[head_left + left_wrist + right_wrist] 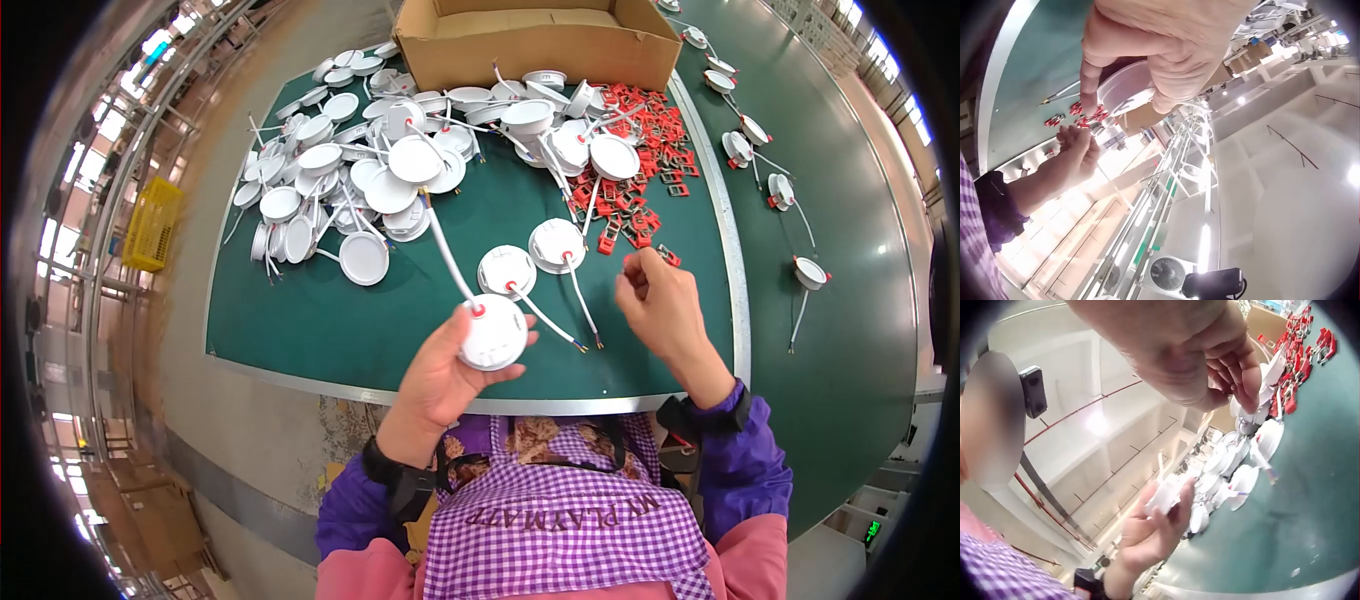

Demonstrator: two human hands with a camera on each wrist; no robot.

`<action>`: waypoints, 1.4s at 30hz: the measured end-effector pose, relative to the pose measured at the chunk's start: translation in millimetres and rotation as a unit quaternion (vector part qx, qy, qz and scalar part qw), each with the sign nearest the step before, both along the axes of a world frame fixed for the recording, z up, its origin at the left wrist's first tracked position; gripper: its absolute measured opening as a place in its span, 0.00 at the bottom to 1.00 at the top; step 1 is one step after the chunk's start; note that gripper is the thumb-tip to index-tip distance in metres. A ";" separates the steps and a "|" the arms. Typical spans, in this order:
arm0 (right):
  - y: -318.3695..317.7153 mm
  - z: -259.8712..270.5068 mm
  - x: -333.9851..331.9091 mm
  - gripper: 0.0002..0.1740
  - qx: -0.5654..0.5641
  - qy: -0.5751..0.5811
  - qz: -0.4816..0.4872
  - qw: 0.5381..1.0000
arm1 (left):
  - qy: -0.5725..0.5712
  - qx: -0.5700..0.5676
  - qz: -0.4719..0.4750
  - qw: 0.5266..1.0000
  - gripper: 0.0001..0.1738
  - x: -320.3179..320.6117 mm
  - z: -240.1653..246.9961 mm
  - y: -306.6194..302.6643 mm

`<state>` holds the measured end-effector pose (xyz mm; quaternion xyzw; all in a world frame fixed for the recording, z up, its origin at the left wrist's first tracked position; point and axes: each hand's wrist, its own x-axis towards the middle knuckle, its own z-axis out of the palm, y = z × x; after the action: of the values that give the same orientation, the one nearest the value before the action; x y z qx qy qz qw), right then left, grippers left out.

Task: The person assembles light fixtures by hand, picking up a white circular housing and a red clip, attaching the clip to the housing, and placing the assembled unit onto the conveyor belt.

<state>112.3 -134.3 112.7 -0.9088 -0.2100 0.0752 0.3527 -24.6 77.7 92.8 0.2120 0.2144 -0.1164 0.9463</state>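
My left hand (440, 375) holds a round white downlight (494, 332) by its rim, back side up, its white cable rising toward the pile. In the left wrist view my left fingers wrap the edge of that downlight (1127, 89). My right hand (668, 305) is raised over the table's right side, thumb and fingers curled together near the red clips (632, 222). A bit of red shows at its fingertips; the rest of the clip is hidden by the fingers. Two downlights, one nearer (507, 272) and one farther (557, 246), lie back up in front of the hands with cables toward me.
A large heap of white downlights (320, 160) covers the table's back left. Behind the red clips stands an open cardboard box (540, 55). Along the right, past a metal edge (715, 200), a green belt (850, 330) carries several downlights. A yellow crate (153, 225) stands at far left.
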 end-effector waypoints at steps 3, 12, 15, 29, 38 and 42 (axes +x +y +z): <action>6.1 19.5 -15.8 0.06 0.067 0.054 -0.005 0.996 | -0.006 0.097 -0.021 0.995 0.25 13.2 1.1 -21.6; 10.4 15.5 -47.1 0.08 0.145 0.026 0.002 0.989 | -0.028 0.178 0.035 0.983 0.23 32.4 -2.1 -54.9; 11.3 15.3 -48.0 0.08 0.130 0.010 0.022 0.991 | -0.032 0.176 0.056 0.982 0.24 33.0 -5.2 -59.2; 13.8 7.5 -44.6 0.08 0.145 0.037 -0.004 0.989 | -0.097 0.321 0.066 0.940 0.17 38.7 -7.4 -60.9; 3.1 17.0 -45.8 0.21 0.246 0.307 -0.056 0.918 | -0.090 0.258 0.020 0.962 0.16 27.1 -2.7 -54.3; -0.6 14.6 -43.4 0.19 0.207 0.289 -0.028 0.934 | -0.087 0.263 -0.009 0.961 0.16 25.3 -6.2 -52.2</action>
<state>68.9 -134.9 127.4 -0.7605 -0.0843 0.2792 0.5801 0.7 25.5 86.6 0.4648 0.1524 -0.0455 0.8710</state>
